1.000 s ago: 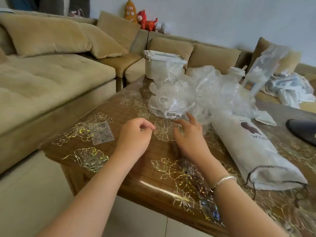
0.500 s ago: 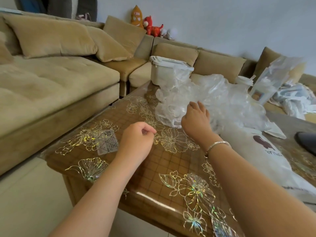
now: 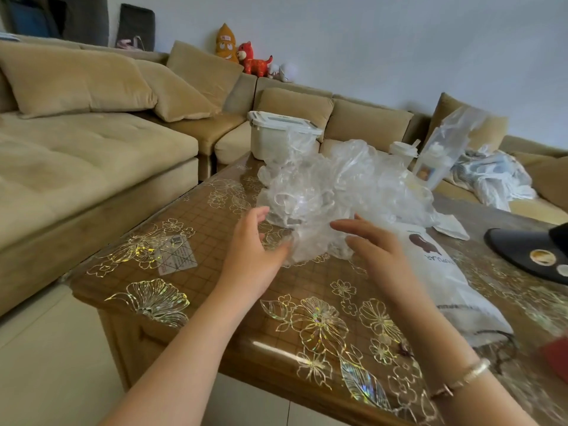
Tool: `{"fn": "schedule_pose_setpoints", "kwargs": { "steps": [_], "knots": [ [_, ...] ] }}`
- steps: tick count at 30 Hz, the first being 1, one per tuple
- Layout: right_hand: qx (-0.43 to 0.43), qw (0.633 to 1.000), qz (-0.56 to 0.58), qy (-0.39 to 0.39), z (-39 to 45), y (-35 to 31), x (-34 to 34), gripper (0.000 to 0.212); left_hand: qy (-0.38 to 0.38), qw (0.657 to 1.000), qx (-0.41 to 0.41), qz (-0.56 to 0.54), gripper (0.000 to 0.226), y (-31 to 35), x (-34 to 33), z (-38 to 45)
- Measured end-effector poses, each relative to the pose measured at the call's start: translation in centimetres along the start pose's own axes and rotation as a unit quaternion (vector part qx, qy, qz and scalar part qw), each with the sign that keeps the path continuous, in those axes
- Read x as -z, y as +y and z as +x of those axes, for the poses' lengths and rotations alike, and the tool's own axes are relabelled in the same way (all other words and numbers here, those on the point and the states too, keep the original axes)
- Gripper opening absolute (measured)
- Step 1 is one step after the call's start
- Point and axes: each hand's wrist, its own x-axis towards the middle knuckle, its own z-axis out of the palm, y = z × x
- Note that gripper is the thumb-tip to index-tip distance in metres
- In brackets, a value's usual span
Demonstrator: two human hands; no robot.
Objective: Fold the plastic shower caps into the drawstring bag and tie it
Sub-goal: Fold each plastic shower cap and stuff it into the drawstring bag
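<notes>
A heap of clear plastic shower caps (image 3: pixel 362 179) lies on the far half of the brown flowered table (image 3: pixel 215 290). One crumpled cap (image 3: pixel 310 241) sits at the heap's near edge, between my hands. My left hand (image 3: pixel 255 250) is spread on its left side, thumb touching the plastic. My right hand (image 3: pixel 375 247) reaches in from the right with straight fingers laid against the cap. To the right lies the white drawstring bag (image 3: pixel 445 281), flat, its dark cord (image 3: pixel 501 339) loose at the near end.
A white lidded box (image 3: pixel 276 133), a lidded cup (image 3: pixel 402 150) and a clear packet (image 3: pixel 445 149) stand behind the heap. A black object (image 3: pixel 528 250) lies at the right, a small card (image 3: pixel 176 255) at the left. The beige sofa (image 3: pixel 92 155) wraps the table.
My right hand drew back from the heap with one cap pulled toward me. My left hand uncurled from a loose fist and moved up to the cap's left side.
</notes>
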Motion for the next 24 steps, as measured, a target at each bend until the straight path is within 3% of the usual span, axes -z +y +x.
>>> {"fn": "schedule_pose_setpoints", "kwargs": {
  "steps": [2,7,11,15,19,22,24],
  "knots": [
    [-0.026,0.998,0.049,-0.005,-1.3,0.1,1.2,0.033,-0.025,1.000,-0.008,-0.008,0.063,0.6,-0.4,-0.7],
    [-0.082,0.977,0.196,-0.003,-2.8,1.4,2.5,0.031,-0.096,0.993,-0.004,-0.069,0.006,1.4,-1.8,-2.1],
    [-0.136,0.975,0.163,0.062,-3.8,2.8,2.5,0.016,-0.080,0.989,0.012,-0.123,0.011,1.6,-3.4,-3.0],
    [-0.205,0.964,0.167,-0.023,-3.9,4.1,2.3,0.035,-0.091,0.983,0.052,-0.149,0.006,1.6,-4.7,-2.9],
    [-0.194,0.952,0.235,-0.021,-3.6,4.0,1.8,0.022,-0.159,0.954,0.114,-0.226,0.014,2.3,-5.1,-3.1],
    [-0.191,0.956,0.225,0.000,-3.1,4.5,1.8,0.018,-0.146,0.933,0.156,-0.290,0.024,2.5,-5.1,-2.9],
    [-0.177,0.958,0.226,-0.009,-3.0,4.5,1.7,0.016,-0.145,0.923,0.178,-0.308,0.015,2.4,-5.1,-2.7]
  ]
}}
